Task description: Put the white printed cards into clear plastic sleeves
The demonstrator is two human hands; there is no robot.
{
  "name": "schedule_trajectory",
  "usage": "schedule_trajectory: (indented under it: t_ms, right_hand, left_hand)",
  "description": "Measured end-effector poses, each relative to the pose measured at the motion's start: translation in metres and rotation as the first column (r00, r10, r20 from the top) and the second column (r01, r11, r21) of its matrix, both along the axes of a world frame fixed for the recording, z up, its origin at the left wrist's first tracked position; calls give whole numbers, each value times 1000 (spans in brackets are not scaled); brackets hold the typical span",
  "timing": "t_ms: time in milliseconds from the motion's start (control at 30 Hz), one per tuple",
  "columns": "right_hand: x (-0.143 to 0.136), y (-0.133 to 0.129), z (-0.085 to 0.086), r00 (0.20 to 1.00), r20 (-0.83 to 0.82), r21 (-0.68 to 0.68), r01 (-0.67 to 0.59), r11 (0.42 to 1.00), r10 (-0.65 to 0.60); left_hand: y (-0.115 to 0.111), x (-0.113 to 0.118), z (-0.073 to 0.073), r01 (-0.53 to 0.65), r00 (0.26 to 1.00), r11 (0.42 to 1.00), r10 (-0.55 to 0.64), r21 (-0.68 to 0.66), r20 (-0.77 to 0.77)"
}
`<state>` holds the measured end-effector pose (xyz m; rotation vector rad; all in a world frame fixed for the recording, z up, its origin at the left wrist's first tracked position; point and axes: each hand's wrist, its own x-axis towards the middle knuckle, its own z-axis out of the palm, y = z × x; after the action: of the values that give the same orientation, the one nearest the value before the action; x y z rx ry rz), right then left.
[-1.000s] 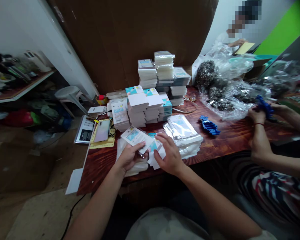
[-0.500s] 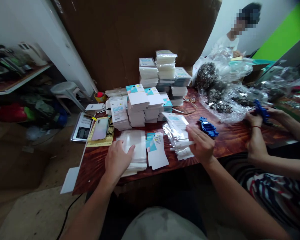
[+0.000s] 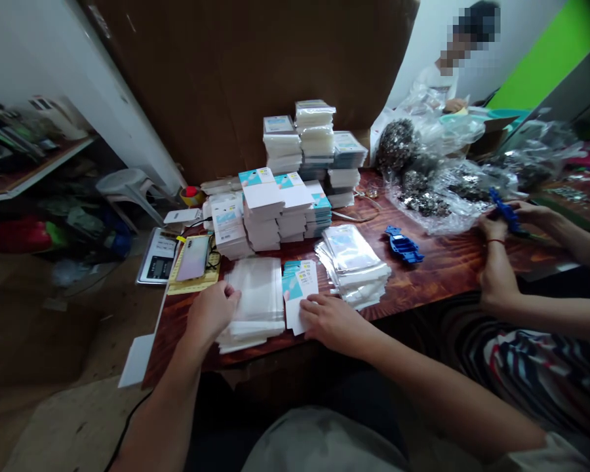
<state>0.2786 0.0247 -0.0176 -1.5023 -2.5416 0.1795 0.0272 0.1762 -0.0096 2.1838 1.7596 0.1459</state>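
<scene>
My left hand (image 3: 212, 314) is at the left edge of a stack of clear plastic bags (image 3: 258, 295), thumb and forefinger pinched together at the top bag's edge. My right hand (image 3: 337, 324) reaches over a small fanned pile of white and turquoise printed cards (image 3: 297, 285), its fingers closed on the top card's right side; the thumb is mostly hidden. Right of the cards lies a pile of bags with cards inside (image 3: 351, 252), which neither hand touches.
Tall stacks of printed cards (image 3: 265, 196) and packed bags (image 3: 314, 131) stand behind. A phone (image 3: 193, 257) and a scale (image 3: 156, 259) lie left. A blue plastic part (image 3: 404, 246) and bags of metal pieces (image 3: 427, 196) are right. A co-worker's hands (image 3: 496, 229) hold another blue part.
My right hand has left the pile of filled bags and moved left to the loose cards. My left hand, spread over the bags before, has drawn back to their left edge and pinched.
</scene>
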Motion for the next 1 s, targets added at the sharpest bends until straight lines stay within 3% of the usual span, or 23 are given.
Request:
schedule_trajectory:
  t_ms: [67,167,267,333,400,467,500,567,633,700,800,900,1000]
  right_hand:
    - [-5,-1,0,998,53,-23,-15,1000,16]
    - [3,-6,-3,999,43,-25,3,1000,-2]
    - [19,-13,-6,989,-100,37,114,993,-109]
    - [29,-18,-6,917,-297,130,315,940,-266]
    - [35,-24,-4,697,-569,121,596,794,-436]
    - [35,-28,-1,334,-802,-98,745,660,-495]
    - [33,-30,0,141,-858,-249,728,639,-494]
    - [26,-31,0,-160,-846,-506,543,670,-509]
    - [17,-32,-2,-302,-768,-640,331,694,-564]
    - [9,-33,-6,-344,-716,-690,216,691,-608]
    - [5,-37,-8,-304,-696,-711,163,684,-651]
    - [6,-41,-9,-221,-661,-749,125,651,-717]
    - [6,-41,-11,-228,-636,-769,96,632,-738]
  left_hand:
    - [0,-1,0,29,999,999,-29,16,26]
    - [1,0,-1,-34,973,999,34,-4,230]
    - [-1,4,0,-110,841,980,179,-163,510]
    - [-5,9,3,-59,725,951,250,-304,642]
    - [-12,18,7,24,609,901,331,-434,720]
    - [-20,30,10,86,478,833,446,-546,757]
    - [-24,38,10,111,407,799,506,-591,761]
    - [-29,53,8,159,282,756,582,-635,763]
    - [-31,65,3,183,189,751,606,-634,773]
    - [-30,73,-2,187,139,747,622,-638,770]
    - [-26,75,-9,221,139,724,640,-654,756]
    - [-25,74,-13,202,101,756,616,-622,781]
    - [-28,74,-12,127,60,793,594,-596,802]
